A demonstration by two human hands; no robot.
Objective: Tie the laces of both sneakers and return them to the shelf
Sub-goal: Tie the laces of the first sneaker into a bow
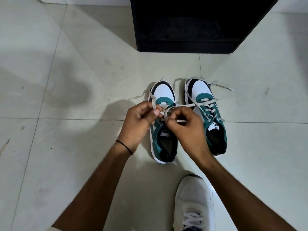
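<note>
Two green, white and black sneakers stand side by side on the floor, toes pointing away from me. Over the left sneaker [162, 95], my left hand [138, 124] pinches one white lace end, and my right hand [186, 127] pinches the other lace [166, 111], the two strands crossing between my fingers. The right sneaker [206, 104] has loose, untied laces trailing out onto the floor at its toe. A black shelf unit [185, 45] stands on the floor just beyond the sneakers; its dark inside shows little.
The floor is pale tile [66, 80] with shadows at the left. My own foot in a white shoe [191, 204] stands at the bottom right, close behind the right sneaker.
</note>
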